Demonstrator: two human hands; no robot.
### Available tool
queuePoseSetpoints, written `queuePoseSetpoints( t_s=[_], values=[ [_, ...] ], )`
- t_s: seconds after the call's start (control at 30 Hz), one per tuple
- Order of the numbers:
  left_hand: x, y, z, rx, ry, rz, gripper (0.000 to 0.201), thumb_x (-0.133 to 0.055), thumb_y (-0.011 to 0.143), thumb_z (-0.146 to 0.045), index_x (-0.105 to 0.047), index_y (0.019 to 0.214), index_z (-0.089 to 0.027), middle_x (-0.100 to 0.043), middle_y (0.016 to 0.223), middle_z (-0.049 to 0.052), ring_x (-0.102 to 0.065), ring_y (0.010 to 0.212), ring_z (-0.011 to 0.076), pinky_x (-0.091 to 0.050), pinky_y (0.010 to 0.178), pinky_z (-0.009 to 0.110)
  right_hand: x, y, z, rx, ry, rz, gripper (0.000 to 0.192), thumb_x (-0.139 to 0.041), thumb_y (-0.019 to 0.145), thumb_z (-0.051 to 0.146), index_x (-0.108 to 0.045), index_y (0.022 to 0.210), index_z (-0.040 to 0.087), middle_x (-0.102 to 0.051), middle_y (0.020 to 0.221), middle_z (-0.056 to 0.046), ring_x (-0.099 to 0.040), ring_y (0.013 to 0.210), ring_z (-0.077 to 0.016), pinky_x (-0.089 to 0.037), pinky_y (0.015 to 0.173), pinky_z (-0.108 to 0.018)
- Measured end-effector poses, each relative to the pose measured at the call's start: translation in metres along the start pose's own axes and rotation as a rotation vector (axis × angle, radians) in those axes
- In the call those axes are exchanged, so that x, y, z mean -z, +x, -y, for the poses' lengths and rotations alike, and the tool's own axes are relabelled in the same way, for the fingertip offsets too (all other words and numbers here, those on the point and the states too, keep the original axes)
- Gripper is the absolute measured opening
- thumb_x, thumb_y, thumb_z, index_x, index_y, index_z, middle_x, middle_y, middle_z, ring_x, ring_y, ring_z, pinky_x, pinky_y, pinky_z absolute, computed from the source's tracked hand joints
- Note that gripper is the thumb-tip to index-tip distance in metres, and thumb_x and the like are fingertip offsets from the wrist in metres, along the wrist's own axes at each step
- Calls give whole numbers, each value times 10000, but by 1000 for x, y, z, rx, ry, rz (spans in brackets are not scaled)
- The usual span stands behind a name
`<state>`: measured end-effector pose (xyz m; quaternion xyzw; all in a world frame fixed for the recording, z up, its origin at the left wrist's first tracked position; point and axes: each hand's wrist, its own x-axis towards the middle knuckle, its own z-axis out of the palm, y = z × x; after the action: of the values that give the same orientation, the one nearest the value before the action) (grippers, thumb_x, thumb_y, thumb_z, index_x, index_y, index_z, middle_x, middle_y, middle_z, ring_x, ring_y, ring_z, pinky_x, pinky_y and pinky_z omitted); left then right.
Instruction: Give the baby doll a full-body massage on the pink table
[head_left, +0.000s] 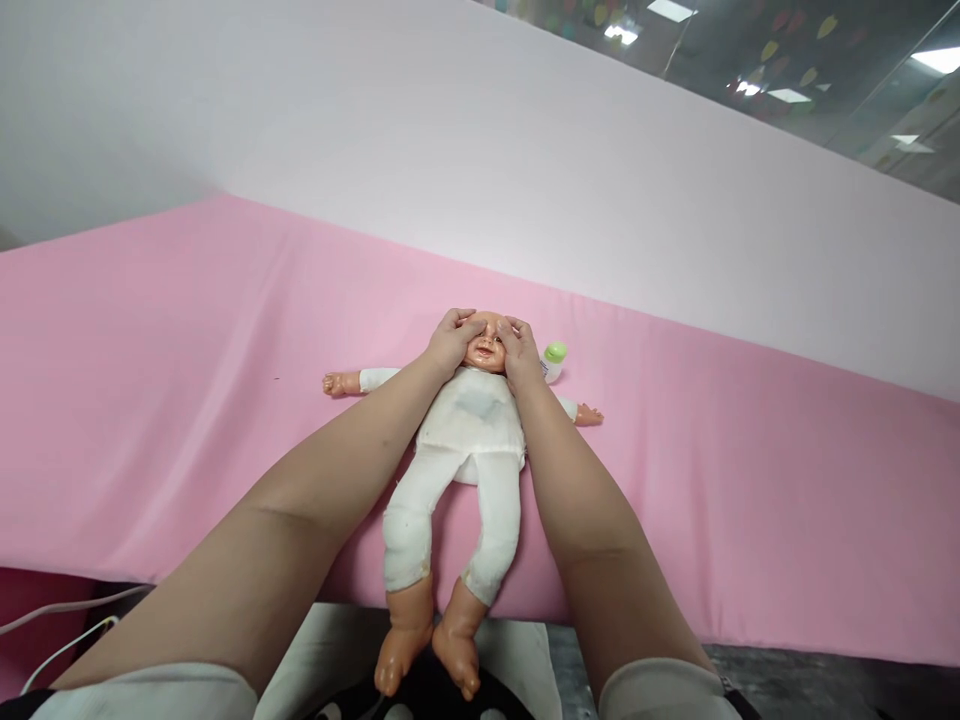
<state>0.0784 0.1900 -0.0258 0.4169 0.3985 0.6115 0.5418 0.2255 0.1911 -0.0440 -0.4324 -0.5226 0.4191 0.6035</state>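
On the cloth (712,450): here's our doll (469,438), probably light.
Head (487,349): looks stiff, slick; our left hand (452,340) and right hand (521,354) cup it, unclosed.
Body (474,405): seems softer, surer hold.

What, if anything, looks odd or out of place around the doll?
The doll has a greyish patch on its white top, unlike the paler fabric around it; stain or dampness, I can't tell. A tiny dark speck also marks the pink cloth, at picture left.
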Motion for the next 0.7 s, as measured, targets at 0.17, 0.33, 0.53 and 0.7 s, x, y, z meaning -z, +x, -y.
queuePoseSetpoints(
  t_s=[0.17,0.33,0.53,0.7],
  values=[
    [0,0,0,7,-43,-19,434,-773,753,-408,-662,1124,-210,-721,1045,58,-705,1025,248,-581,974,419,1,2,-5,16,57,-52,535,-678,891,558,-668,1326,246,-692,1448,-57,-599,1408,-253,-420,1266,-458],
    [2,-5,-1,2,-81,-16,471,-738,761,-396,-668,1189,-212,-731,1101,67,-708,1077,258,-567,1039,446,7,-6,-3,36,53,-13,626,-697,852,513,-668,1415,242,-626,1579,-45,-516,1514,-265,-336,1326,-463],
    [3,-16,-8,22,-102,45,675,-851,635,-352,-634,1254,-196,-708,1201,102,-723,1061,269,-587,1013,448,8,-14,0,40,42,8,685,-752,817,523,-632,1427,235,-612,1580,-79,-549,1479,-283,-374,1298,-452],
    [1,-15,-12,52,-68,23,689,-895,613,-346,-618,1229,-206,-677,1199,102,-734,993,249,-611,924,416,0,-12,1,61,-99,19,689,-708,849,596,-535,1417,246,-719,1341,-92,-715,1211,-252,-593,1040,-412]
  ],
)
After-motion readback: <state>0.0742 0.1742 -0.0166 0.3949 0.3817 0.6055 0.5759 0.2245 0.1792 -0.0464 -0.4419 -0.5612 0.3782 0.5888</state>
